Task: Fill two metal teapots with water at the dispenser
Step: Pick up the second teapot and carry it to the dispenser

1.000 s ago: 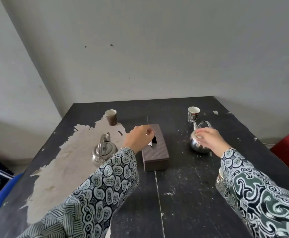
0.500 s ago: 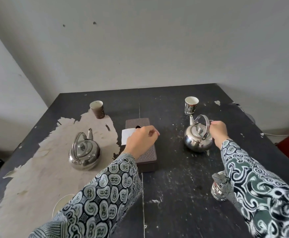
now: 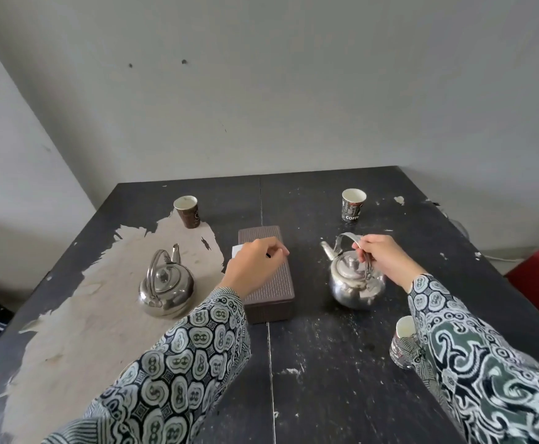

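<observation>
"COFFE" on the far right paper cup (image 3: 352,209)

table (image 3: 325,395) worn black | tissue box (image 3: 271,293) centre | paper cups: brown (image 3: 188,211), black (image 3: 353,205), near-right (image 3: 404,341)

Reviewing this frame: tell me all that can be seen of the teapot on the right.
The right teapot is a round, shiny metal pot, smudged, with a knobbed lid on, a short spout pointing away to the left, and an arched metal handle raised upright. It stands upright on the black table, right of the brown tissue box. The right hand grips its handle.
</observation>
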`<state>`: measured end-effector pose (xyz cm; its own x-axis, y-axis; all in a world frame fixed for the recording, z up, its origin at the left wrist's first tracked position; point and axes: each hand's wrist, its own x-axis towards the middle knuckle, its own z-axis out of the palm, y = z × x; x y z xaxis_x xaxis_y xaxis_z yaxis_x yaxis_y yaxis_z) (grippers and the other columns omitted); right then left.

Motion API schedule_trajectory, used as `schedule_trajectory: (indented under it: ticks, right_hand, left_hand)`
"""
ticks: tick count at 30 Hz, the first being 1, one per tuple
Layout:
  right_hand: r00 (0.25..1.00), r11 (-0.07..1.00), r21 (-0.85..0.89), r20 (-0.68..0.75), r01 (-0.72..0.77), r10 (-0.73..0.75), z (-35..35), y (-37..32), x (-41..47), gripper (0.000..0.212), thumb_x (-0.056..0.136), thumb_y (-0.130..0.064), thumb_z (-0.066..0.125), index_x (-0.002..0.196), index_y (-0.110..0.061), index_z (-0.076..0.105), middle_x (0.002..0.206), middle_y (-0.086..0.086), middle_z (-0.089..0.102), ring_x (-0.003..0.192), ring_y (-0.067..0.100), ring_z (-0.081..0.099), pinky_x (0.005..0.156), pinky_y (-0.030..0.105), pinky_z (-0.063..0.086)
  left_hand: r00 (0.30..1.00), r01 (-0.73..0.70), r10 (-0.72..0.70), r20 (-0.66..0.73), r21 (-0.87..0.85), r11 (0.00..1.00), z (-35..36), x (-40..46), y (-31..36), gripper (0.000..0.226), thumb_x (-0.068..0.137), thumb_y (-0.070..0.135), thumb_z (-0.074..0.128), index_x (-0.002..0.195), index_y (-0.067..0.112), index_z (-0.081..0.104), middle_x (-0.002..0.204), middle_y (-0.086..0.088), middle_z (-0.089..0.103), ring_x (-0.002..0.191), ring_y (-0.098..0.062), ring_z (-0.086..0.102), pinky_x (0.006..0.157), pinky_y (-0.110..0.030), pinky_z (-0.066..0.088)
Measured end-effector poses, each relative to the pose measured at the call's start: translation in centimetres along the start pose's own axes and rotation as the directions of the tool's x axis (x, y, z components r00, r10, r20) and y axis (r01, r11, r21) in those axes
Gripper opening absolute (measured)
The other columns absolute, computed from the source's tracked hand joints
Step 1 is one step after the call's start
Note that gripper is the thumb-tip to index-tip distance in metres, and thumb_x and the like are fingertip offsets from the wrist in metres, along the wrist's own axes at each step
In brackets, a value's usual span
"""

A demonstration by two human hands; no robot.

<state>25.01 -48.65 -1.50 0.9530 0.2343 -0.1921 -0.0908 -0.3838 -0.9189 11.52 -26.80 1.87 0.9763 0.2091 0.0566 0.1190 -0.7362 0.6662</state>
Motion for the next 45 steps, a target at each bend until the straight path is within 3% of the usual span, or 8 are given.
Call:
schedule_trajectory:
  ticks: [6,9,12,22,28,36,41,45]
  right_hand:
    - [0.982,0.962,0.274,0.179,0.012,-0.063,2.1,-7.2,-6.6,0.030,0.090,0.000,0.041,0.063,-0.003,0.053,0.045,0.000,0.039,0.038,0.009,0.035,0.051,0.024,0.037]
    - [0.941,0.953,0.277,0.275,0.121,-0.199,3.5,-11.7,-10.6,0.029,0.090,-0.004,0.043,0.062,-0.006,0.052,0.045,-0.003,0.036,0.041,0.009,0.030,0.052,0.023,0.034]
    - [0.879,0.937,0.281,0.368,0.206,-0.303,5.5,-15.3,-13.5,0.027,0.092,-0.010,0.045,0.066,-0.006,0.053,0.044,-0.007,0.035,0.044,0.008,0.031,0.057,0.023,0.032]
    - [0.721,0.870,0.350,0.493,0.348,-0.486,19.8,-23.4,-23.5,0.030,0.069,-0.033,0.067,0.056,-0.017,0.044,0.046,-0.010,0.032,0.045,0.005,0.030,0.050,0.014,0.033]
    - [0.648,0.844,0.406,0.546,0.350,-0.531,31.2,-26.0,-29.8,0.031,0.080,-0.022,0.064,0.050,-0.019,0.057,0.044,-0.011,0.033,0.043,0.005,0.027,0.050,0.017,0.027]
    - [0.434,0.816,0.497,0.692,0.295,-0.577,51.3,-28.7,-41.6,0.023,0.080,-0.018,0.065,0.062,-0.009,0.054,0.045,-0.009,0.034,0.047,0.006,0.026,0.045,0.013,0.026]
    - [0.202,0.829,0.480,0.815,0.289,-0.542,62.4,-29.3,-49.6,0.041,0.081,-0.028,0.066,0.082,0.011,0.056,0.055,0.000,0.029,0.050,0.010,0.024,0.046,0.017,0.025]
    - [0.079,0.855,0.439,0.876,0.275,-0.475,69.9,-29.2,-54.1,0.029,0.086,-0.021,0.061,0.063,-0.006,0.052,0.046,-0.008,0.036,0.043,0.006,0.027,0.045,0.018,0.023]
  left_hand:
    - [0.997,-0.069,0.069,0.017,-0.024,0.997,-4.0,-4.1,1.4,0.020,0.090,0.028,0.049,0.108,0.028,0.058,0.102,0.011,0.065,0.088,-0.014,0.065,0.082,-0.033,0.051]
    - [0.990,-0.141,0.141,-0.009,0.003,0.990,-6.6,-6.5,1.3,0.046,0.085,0.036,0.059,0.126,0.024,0.043,0.124,0.005,0.053,0.116,-0.015,0.049,0.098,-0.038,0.043]
    - [0.982,-0.182,0.184,-0.034,0.042,0.982,-9.4,-9.0,1.0,0.071,0.077,0.045,0.068,0.134,0.021,0.034,0.134,0.001,0.047,0.125,-0.014,0.040,0.105,-0.035,0.037]
    - [0.971,-0.109,0.143,-0.191,0.177,0.978,-21.7,-20.5,-5.8,0.097,0.057,0.058,0.076,0.136,0.024,0.031,0.135,0.010,0.052,0.121,-0.015,0.049,0.107,-0.039,0.031]
    - [0.963,0.027,0.019,-0.270,0.166,0.986,-28.8,-29.5,-13.1,0.087,0.056,0.060,0.075,0.129,0.027,0.042,0.123,0.010,0.061,0.114,-0.014,0.056,0.103,-0.041,0.038]
    - [0.896,0.268,-0.188,-0.403,0.153,0.951,-39.8,-46.4,-25.5,0.087,0.053,0.065,0.074,0.126,0.028,0.046,0.116,0.010,0.063,0.108,-0.014,0.058,0.100,-0.044,0.041]
    - [0.821,0.430,-0.333,-0.464,0.118,0.895,-44.1,-57.5,-31.9,0.096,0.048,0.078,0.064,0.126,0.027,0.047,0.122,0.007,0.060,0.107,-0.014,0.058,0.100,-0.044,0.042]
    - [0.755,0.478,-0.388,-0.528,0.038,0.878,-46.3,-64.0,-35.7,0.081,0.063,0.075,0.054,0.124,0.022,0.051,0.117,0.007,0.061,0.107,-0.017,0.059,0.098,-0.044,0.045]
